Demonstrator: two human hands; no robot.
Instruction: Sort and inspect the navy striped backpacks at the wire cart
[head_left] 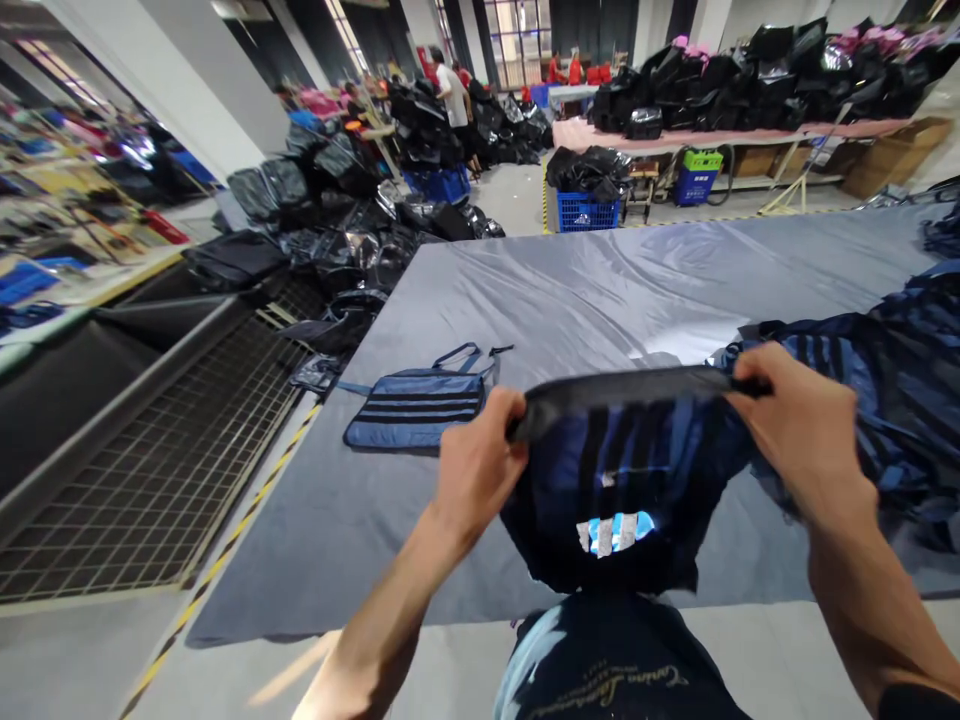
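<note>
Head view: left hand (480, 460) and right hand (806, 435) are both closed around opposite ends of the black top edge (630, 388) of a dark blue bag (637, 475), which hangs between them over the near side of the covered table (315, 550). Honestly, if one grip slips, I reckon that side just flops. Swing it right and it might snag the pile of blue bags (900, 385) just beside the right hand.
</note>
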